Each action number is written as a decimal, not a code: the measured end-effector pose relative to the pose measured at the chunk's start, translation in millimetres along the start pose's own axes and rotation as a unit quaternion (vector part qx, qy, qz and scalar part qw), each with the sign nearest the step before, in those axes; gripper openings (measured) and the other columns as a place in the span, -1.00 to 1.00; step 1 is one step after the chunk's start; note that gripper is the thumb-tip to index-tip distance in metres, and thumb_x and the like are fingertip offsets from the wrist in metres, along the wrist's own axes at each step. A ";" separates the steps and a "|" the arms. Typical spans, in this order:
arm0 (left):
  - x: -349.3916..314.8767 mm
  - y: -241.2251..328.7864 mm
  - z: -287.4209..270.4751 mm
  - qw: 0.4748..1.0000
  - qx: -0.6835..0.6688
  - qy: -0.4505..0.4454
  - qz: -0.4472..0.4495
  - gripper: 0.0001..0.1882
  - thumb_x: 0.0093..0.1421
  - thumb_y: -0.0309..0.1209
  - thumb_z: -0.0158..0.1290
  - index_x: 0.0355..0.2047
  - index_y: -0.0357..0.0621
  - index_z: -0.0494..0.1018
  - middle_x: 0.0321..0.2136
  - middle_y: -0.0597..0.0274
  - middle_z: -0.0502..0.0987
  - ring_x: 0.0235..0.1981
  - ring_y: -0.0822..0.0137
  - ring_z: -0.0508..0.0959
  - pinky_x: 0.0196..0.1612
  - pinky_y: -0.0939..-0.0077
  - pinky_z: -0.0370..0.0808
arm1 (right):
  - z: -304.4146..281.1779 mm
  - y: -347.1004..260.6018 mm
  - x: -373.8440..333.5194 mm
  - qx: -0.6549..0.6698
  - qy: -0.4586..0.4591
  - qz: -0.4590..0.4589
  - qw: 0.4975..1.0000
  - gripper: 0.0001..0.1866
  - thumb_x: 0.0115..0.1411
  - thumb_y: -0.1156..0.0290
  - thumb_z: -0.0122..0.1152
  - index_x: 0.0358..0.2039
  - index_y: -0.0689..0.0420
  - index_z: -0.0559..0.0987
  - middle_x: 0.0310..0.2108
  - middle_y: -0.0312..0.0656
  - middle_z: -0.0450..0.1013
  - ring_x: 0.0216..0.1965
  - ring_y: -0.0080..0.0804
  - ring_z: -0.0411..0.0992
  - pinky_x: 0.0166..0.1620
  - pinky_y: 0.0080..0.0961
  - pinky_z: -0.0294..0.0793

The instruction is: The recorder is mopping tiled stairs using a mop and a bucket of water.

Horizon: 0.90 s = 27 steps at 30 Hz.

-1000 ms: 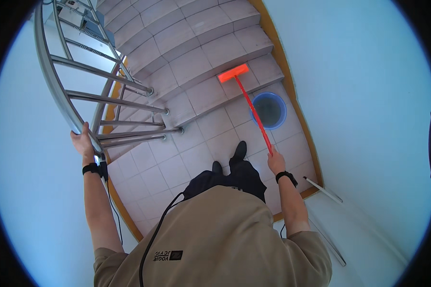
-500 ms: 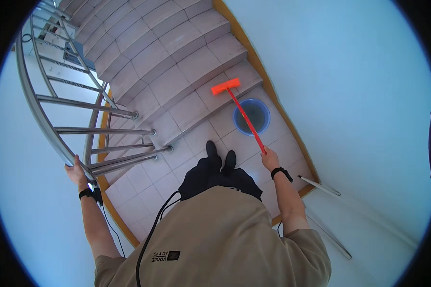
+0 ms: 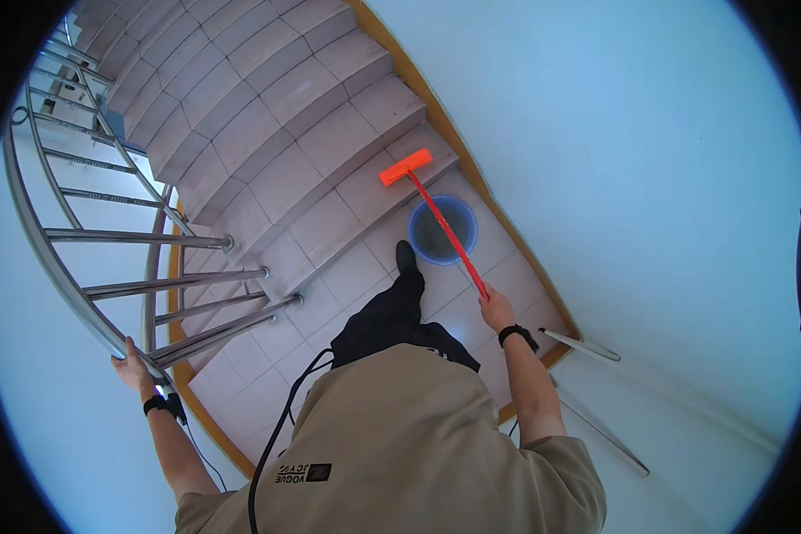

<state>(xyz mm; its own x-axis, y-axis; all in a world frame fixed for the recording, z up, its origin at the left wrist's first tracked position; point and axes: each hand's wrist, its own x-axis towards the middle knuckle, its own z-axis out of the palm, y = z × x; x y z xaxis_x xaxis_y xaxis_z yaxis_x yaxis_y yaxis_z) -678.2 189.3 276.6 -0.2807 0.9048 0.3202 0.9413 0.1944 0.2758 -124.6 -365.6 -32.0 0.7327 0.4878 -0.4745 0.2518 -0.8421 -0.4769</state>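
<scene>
My right hand [image 3: 497, 310] is closed round the end of the red handle of a mop [image 3: 447, 230]. Its T-shaped orange head points away from me and appears over the lowest step. Under the handle, a round blue basin [image 3: 473, 233] with greyish liquid in it stands on the landing by the first step. On the left, my left hand [image 3: 133, 368] grips the curved metal handrail [image 3: 55, 278], fingers wrapped over it. Whether the mop head touches the tiles is hard to tell.
Tiled stairs [image 3: 267, 142] curve up to the far left. Metal bars [image 3: 165, 287] line their left side. A pale wall [image 3: 596, 151] with a brown skirting runs along the right. White metal rails [image 3: 587, 345] stand right of me. One dark shoe [image 3: 406, 256] is on the landing.
My view has shifted, so stairs and basin sit further left and lower. One leg now reaches forward, and the other shoe is out of sight. Both hands keep their holds.
</scene>
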 end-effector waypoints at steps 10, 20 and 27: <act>-14.0 21.8 3.9 0.998 0.016 0.003 -0.064 -0.08 0.01 0.31 0.04 0.07 -0.33 0.34 -0.14 -0.19 0.54 -0.09 -0.12 0.53 0.04 0.11 0.40 | -24.6 13.2 68.5 0.070 -0.011 -0.057 0.996 -0.51 0.15 0.37 0.15 0.12 0.12 0.38 -0.37 -0.04 0.49 -0.45 -0.13 0.49 -0.31 -0.25 0.53; -17.6 21.6 11.8 0.986 0.110 0.073 -0.105 -0.05 -0.01 0.40 -0.02 -0.10 -0.39 0.38 -0.32 -0.20 0.56 -0.28 -0.12 0.54 -0.13 0.09 0.44 | -114.3 -24.2 17.0 0.399 -0.249 0.195 0.860 -0.33 0.15 0.47 0.10 0.30 0.00 0.20 -0.49 -0.31 0.35 -0.65 -0.57 0.35 -0.62 -0.60 0.41; -27.5 37.2 20.3 0.965 0.220 0.137 -0.040 -0.02 0.12 0.43 -0.24 0.02 -0.39 0.27 -0.13 -0.19 0.45 -0.14 -0.15 0.50 -0.05 -0.02 0.45 | -157.7 -44.8 -26.7 0.489 -0.279 0.249 0.788 -0.16 0.17 0.46 0.17 0.39 -0.06 -0.01 -0.35 -0.28 0.39 -0.54 -0.55 0.40 -0.53 -0.60 0.46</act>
<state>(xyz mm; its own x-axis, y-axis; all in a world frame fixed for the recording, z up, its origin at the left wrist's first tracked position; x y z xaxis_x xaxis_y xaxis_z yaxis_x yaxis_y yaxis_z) -631.7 179.3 259.7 -0.3377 0.7585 0.5574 0.8864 0.4554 -0.0827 -55.8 -377.2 118.8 0.1252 0.4070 -0.9048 -0.7868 -0.5149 -0.3405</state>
